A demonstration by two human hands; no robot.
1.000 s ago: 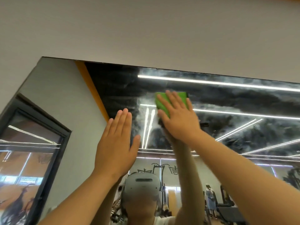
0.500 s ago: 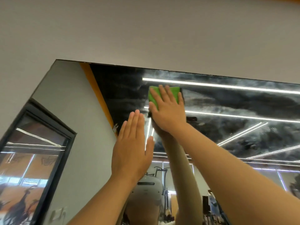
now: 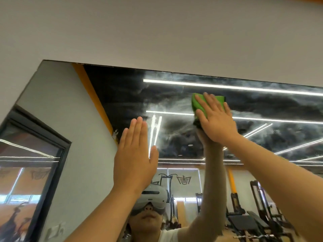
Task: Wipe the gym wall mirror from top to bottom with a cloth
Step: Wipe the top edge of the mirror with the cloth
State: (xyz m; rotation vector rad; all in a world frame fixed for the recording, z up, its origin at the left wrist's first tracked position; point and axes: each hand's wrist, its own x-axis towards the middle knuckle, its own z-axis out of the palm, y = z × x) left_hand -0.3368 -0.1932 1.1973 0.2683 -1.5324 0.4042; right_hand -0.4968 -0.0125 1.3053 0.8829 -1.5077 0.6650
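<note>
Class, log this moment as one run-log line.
phase: wiping high | right hand: presses green cloth flat on mirror | left hand: open, holds nothing

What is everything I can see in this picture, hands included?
wall mirror: one, streaky dark glass, fills the lower view
cloth: one, green, pressed high on the mirror
wall: one, grey-white, above the mirror
light strips: several, white, reflected in the upper glass
orange stripe: one, reflected upper left
dark frame: one, black, reflected far left
gym machines: several, black, reflected bottom right
headset: one, white, reflected bottom centre
left hand: one, flat and empty, raised toward the mirror
right hand: one, flat, pressing the cloth
</note>
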